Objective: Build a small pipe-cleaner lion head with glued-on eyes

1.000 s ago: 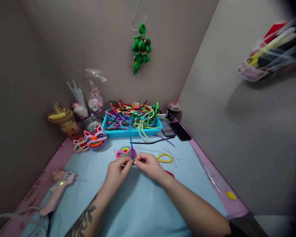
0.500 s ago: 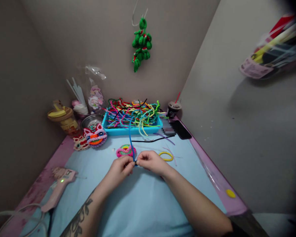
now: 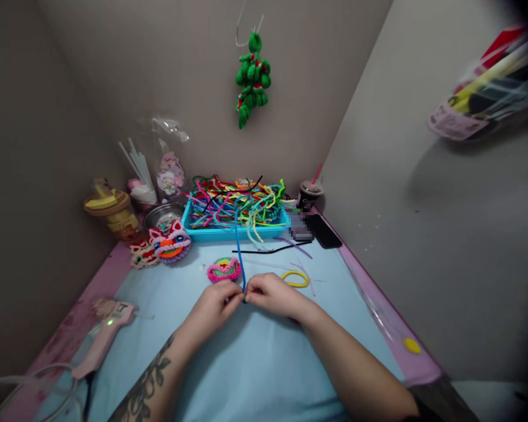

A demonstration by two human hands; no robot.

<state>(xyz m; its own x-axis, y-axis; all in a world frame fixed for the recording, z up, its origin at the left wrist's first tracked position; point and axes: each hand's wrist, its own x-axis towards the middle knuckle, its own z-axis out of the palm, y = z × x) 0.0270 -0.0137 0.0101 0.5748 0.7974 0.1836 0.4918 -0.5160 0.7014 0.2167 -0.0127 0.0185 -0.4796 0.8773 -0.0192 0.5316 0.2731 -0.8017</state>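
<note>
Stem (image 3: 240,252), blue, slightly curved, held near one end.
Left hand (image 3: 215,305) and right hand (image 3: 276,296) pinch it, close together. Pink piece (image 3: 223,270) lies just beyond the left hand, yellow loop (image 3: 297,285) beyond the right; tray (image 3: 211,236) farther off, ahead of both.

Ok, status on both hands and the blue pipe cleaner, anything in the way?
Left hand, right hand: fingertips together, pinching low end. Blue pipe cleaner: long end free. Pink craft piece close beyond left hand.
</note>
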